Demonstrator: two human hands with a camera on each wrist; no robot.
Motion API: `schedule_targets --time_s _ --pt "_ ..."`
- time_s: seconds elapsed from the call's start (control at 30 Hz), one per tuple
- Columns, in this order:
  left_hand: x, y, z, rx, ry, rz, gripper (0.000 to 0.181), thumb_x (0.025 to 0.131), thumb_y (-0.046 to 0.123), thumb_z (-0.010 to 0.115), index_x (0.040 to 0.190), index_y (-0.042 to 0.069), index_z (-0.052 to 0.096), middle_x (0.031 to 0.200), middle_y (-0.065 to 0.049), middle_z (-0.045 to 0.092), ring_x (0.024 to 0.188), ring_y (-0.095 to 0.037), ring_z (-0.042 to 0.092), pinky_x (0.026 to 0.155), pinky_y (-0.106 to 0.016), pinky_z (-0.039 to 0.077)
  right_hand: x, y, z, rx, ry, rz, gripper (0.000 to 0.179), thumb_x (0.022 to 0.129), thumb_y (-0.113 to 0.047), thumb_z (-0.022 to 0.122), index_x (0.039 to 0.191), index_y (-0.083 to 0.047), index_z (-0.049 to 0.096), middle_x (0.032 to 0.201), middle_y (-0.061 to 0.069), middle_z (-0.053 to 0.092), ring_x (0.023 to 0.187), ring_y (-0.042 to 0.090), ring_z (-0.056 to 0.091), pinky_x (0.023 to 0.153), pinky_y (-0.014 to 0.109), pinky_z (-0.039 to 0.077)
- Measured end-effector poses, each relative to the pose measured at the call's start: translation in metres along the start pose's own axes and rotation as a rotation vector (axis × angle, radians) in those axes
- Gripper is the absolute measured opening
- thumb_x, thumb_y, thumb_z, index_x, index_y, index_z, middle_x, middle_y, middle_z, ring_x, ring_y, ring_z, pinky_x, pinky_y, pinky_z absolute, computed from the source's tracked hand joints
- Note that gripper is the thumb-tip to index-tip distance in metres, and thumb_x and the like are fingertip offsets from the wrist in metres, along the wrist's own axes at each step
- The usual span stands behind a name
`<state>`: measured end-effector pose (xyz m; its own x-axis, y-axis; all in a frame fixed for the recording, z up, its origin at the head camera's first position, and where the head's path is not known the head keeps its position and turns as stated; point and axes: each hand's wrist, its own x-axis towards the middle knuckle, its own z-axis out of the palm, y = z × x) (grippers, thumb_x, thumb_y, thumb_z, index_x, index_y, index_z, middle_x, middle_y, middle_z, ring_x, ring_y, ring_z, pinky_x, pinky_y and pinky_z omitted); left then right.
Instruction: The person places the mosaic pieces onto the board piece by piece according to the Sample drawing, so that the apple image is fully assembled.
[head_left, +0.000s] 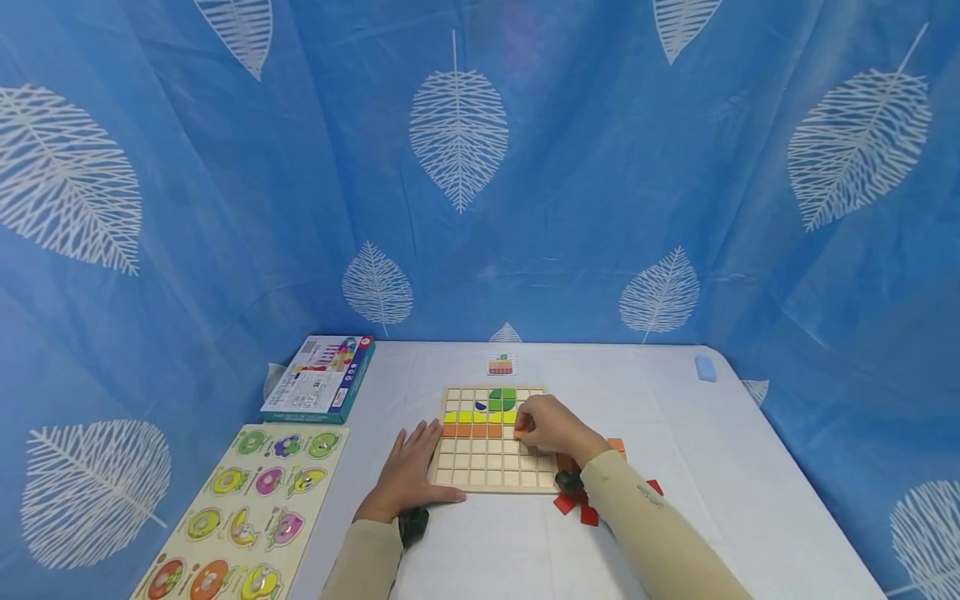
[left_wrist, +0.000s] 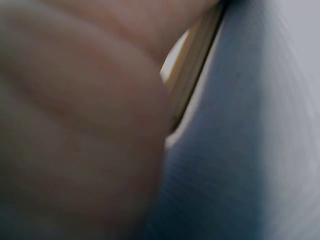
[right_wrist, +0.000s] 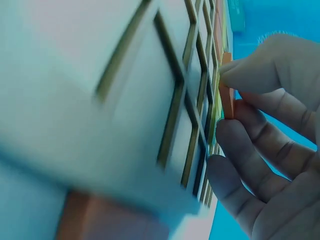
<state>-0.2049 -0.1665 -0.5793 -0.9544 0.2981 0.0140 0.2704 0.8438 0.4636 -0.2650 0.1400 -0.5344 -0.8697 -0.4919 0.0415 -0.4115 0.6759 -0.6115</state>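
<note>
A wooden grid board (head_left: 491, 490) lies on the table in the head view. Green quarter-round pieces (head_left: 502, 400) and a dark blue piece sit in its upper cells, above a row of yellow pieces (head_left: 461, 417) and a row of orange tiles (head_left: 471, 431). My left hand (head_left: 411, 468) rests along the board's left edge, fingers straight, thumb spread by the near corner. Over the right of the orange row, my right hand (head_left: 555, 425) pinches an orange tile (right_wrist: 228, 95) between thumb and fingers. The left wrist view shows mostly blurred hand and the board's edge (left_wrist: 195, 70).
Loose red tiles (head_left: 589, 516) and orange tiles (head_left: 617, 445) lie right of the board, partly under my right forearm. A small picture card (head_left: 502, 364) lies behind it. On the left are a box (head_left: 318, 379) and a fruit puzzle board (head_left: 251, 479); a blue block (head_left: 705, 368) sits far right.
</note>
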Motion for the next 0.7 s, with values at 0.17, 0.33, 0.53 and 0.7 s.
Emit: schedule_targets --time_s 0.17,0.33,0.53,0.7 --pt "0.001 0.000 0.001 0.008 -0.003 0.000 0.136 0.062 0.079 0.086 0.164 0.004 0.036 0.168 -0.012 0.035 0.157 -0.034 0.023 0.126 -0.059 0.007 0.008 -0.006 0.008 -0.047 -0.007 -0.034 0.015 0.087 -0.002 0.083 0.088 -0.015 0.075 0.085 -0.007 0.064 0.075 0.012 0.058 0.068 0.032 0.054" --pt "0.002 -0.002 0.002 0.008 -0.006 0.004 0.137 0.062 0.081 0.084 0.164 0.004 0.035 0.168 -0.012 0.034 0.157 -0.034 0.022 0.126 -0.058 0.007 0.011 -0.008 0.013 -0.047 0.005 -0.031 0.014 0.090 -0.005 0.083 0.087 -0.017 0.076 0.084 -0.010 0.064 0.077 0.008 0.061 0.070 0.031 0.056" --pt "0.003 -0.004 0.002 0.013 -0.014 0.001 0.138 0.061 0.083 0.083 0.165 0.006 0.035 0.169 -0.010 0.033 0.157 -0.032 0.021 0.126 -0.057 0.006 0.012 -0.008 0.015 -0.040 0.011 -0.002 0.014 0.090 -0.005 0.083 0.086 -0.016 0.076 0.084 -0.009 0.064 0.075 0.009 0.060 0.070 0.032 0.055" --pt "0.003 -0.003 0.002 0.008 -0.014 0.007 0.138 0.061 0.082 0.083 0.165 0.006 0.034 0.169 -0.011 0.033 0.157 -0.032 0.020 0.126 -0.057 0.006 0.012 -0.008 0.015 -0.045 0.020 0.010 0.014 0.088 -0.004 0.084 0.085 -0.016 0.076 0.084 -0.009 0.064 0.075 0.010 0.058 0.070 0.033 0.054"
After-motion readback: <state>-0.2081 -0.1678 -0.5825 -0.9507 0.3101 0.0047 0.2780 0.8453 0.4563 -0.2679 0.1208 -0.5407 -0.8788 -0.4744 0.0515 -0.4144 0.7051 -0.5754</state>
